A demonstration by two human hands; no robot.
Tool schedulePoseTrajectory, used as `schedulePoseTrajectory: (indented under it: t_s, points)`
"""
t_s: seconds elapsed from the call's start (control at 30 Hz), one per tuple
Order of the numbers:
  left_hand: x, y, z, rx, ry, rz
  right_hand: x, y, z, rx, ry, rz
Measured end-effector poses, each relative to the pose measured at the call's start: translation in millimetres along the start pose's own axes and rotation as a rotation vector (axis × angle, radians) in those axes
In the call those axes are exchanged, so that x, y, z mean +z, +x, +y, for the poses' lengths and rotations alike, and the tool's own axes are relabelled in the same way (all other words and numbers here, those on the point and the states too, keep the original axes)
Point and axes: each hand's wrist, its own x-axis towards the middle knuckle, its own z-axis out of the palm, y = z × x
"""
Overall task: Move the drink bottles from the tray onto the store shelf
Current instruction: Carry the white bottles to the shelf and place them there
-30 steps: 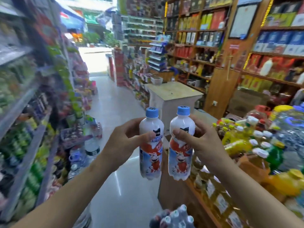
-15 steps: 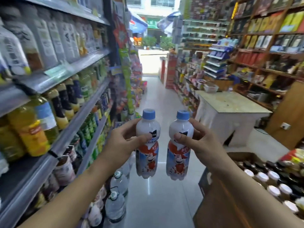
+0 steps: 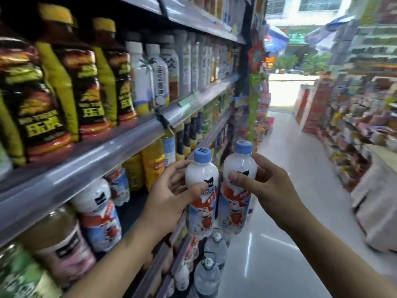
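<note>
I hold two white drink bottles with blue caps and red-and-blue cartoon labels, both upright and side by side. My left hand [image 3: 171,196] grips the left bottle [image 3: 202,203] around its upper body. My right hand [image 3: 270,190] grips the right bottle [image 3: 237,201] the same way. Both hang in the aisle just right of the store shelf [image 3: 103,155], level with its second row. Matching bottles [image 3: 101,214] stand on that row, with a dark gap [image 3: 131,209] beside them. The tray is out of view.
Yellow-and-black bottles [image 3: 71,82] and pale bottles [image 3: 154,76] fill the upper shelf. Orange juice bottles [image 3: 152,164] stand behind my left hand. Water bottles [image 3: 212,261] sit low by the floor. Blurred displays [image 3: 354,130] line the right of the aisle.
My view has swung left and closer to the shelf, which now fills the left half. Both hands still hold the bottles, now nearer the second row.
</note>
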Motion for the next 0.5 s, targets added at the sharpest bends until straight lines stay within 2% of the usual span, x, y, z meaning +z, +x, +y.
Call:
schedulePoseTrajectory:
  t_s: [0.23, 0.5]
  points:
    - [-36.5, -13.9, 1.4, -0.019, 0.088, 0.231, 47.1, 53.5, 32.6, -0.031, 0.156, -0.259]
    - [-26.5, -17.0, -8.3, -0.041, 0.193, 0.55, 64.4, 98.6, 62.8, 0.03, 0.223, -0.527]
